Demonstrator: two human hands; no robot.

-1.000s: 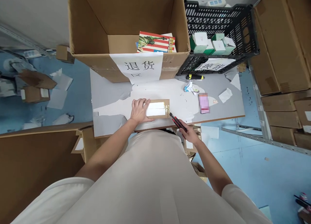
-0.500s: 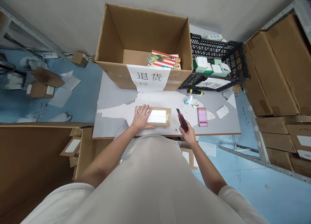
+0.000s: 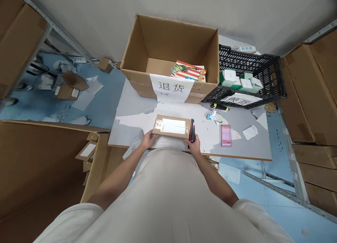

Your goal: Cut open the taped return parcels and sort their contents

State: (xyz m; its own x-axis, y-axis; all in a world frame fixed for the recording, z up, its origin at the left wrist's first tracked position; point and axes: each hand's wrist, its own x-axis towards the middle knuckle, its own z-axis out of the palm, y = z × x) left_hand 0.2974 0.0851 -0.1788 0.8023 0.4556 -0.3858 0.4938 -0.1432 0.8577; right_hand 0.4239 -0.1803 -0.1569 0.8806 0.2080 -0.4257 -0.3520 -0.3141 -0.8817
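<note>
A taped cardboard box (image 3: 172, 126) with a white label on top is in front of me, over the near part of the table. At its left near corner my left hand (image 3: 149, 139) grips the edge, fingers partly hidden beneath the box. My right hand (image 3: 194, 144) is closed around a black and red utility knife (image 3: 192, 130), which points away from me alongside the box's right end. The fingertips of that hand also touch the box's right near corner.
Behind stands a large open carton (image 3: 143, 83) holding colourful booklets (image 3: 188, 71). To its right, a black crate (image 3: 273, 85) contains green and white boxes (image 3: 246, 83). A yellow-black knife (image 3: 219, 106), crumpled wrapper (image 3: 212, 116) and pink slip (image 3: 225, 135) lie on the table (image 3: 131, 118).
My left hand has shifted from flat on top of the box to its left near corner. My right hand has brought the knife leftward to the box's right end. The view has turned left.
</note>
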